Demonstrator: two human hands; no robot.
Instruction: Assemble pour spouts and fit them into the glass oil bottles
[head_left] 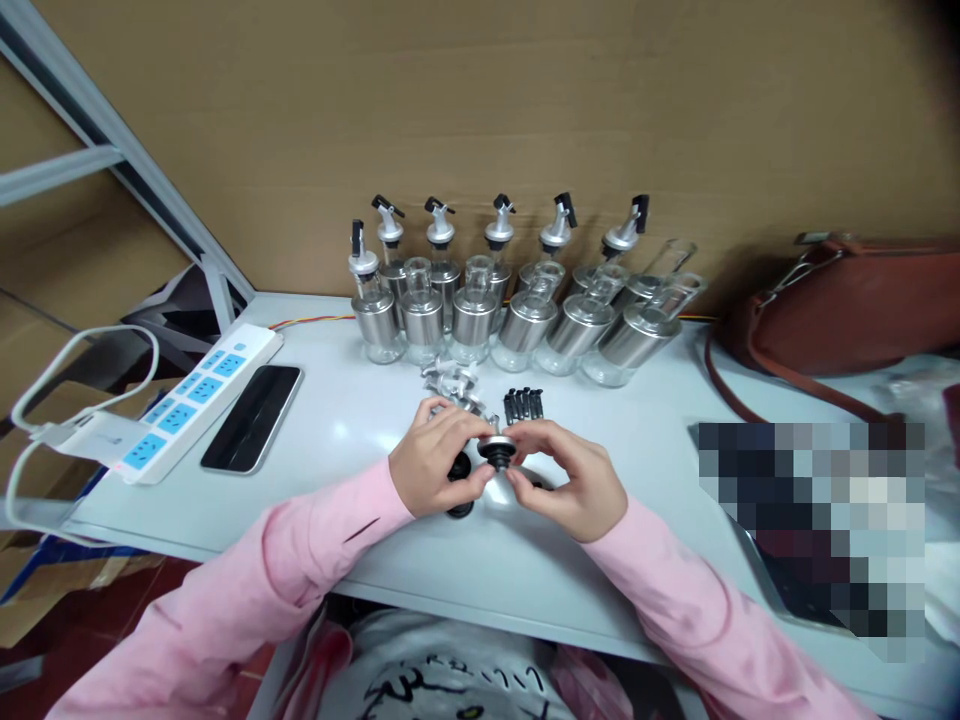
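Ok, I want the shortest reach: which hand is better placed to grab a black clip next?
Right hand, probably: both hands pinch the stopper, but its fingers look nearer the black clips, while the left hand is nearer the silver parts.

A small assembly workspace, shown by rows of bottles [474, 310] and loose spout parts [450, 383]

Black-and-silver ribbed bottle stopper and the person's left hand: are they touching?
Touching. The head view shows the left hand with thumb and forefinger on the stopper.
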